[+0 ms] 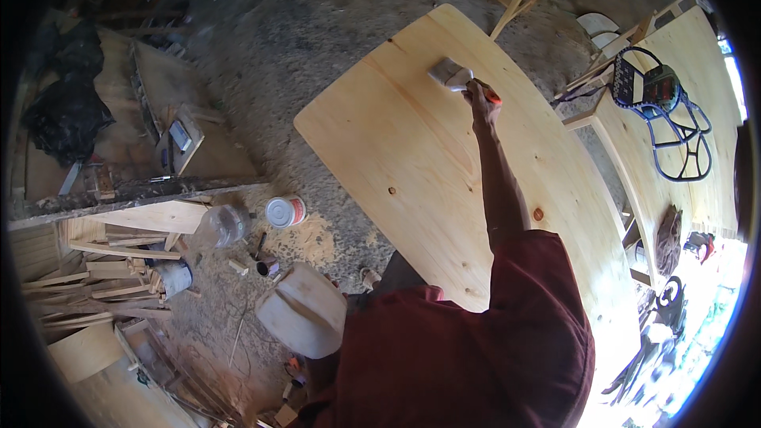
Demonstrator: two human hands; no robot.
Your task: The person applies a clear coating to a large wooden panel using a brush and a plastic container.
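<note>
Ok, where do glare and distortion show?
Head view: glare washes out the lower right, including the near end of the pale, flat wooden panel; head view: that panel's long right edge bows, likely fisheye distortion; head view: blackness hides the corners.

The tabletop (420, 150) is pale, knotted wood with a smooth face and a soft sheen, and the brush (452, 76) on it pairs light bristles with a glossy, orange-red handle end. A whitish plastic jerrycan (297, 321) looks matt and scuffed, the container (222, 227) is clear, shiny plastic, and the black sheeting (67, 119) is crinkled and glossy. The maroon shirt (468, 364) is matt cloth, the offcuts (103, 289) bare wood, the floor (317, 55) rough and dusty.
</note>
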